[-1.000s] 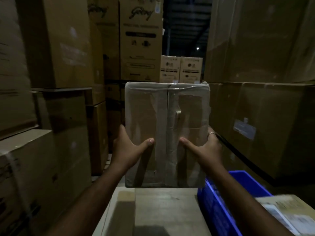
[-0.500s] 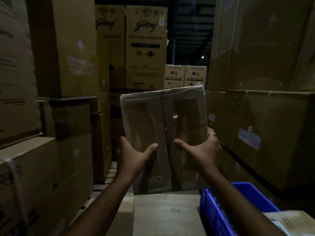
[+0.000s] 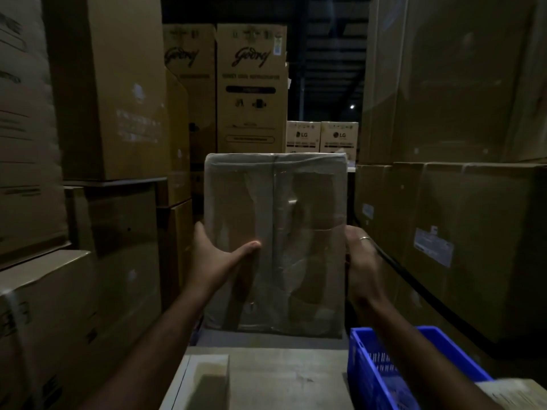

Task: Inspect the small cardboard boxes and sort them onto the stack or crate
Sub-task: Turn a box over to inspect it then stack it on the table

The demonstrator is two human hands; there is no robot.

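Note:
I hold a small cardboard box [image 3: 302, 220] upright in front of me, its taped face toward the camera with a seam down the middle. My left hand [image 3: 216, 255] grips its left edge, thumb across the front. My right hand [image 3: 359, 261], a ring on one finger, clasps the right edge with the thumb hidden behind the box side. Below it lies the flat top of a stack of boxes [image 3: 281, 377]. A blue plastic crate [image 3: 381, 365] sits at the lower right, partly covered by my right forearm.
Tall cartons wall the aisle on the left [image 3: 109, 93] and right [image 3: 455, 232]. Large printed cartons [image 3: 251, 87] and two smaller labelled ones [image 3: 322, 137] stand at the far end. A pale box corner [image 3: 515, 395] shows at the bottom right. The light is dim.
The box was tilted and turned half a second ago; now it faces me squarely again. My right thumb has moved off the front face to the box's right edge.

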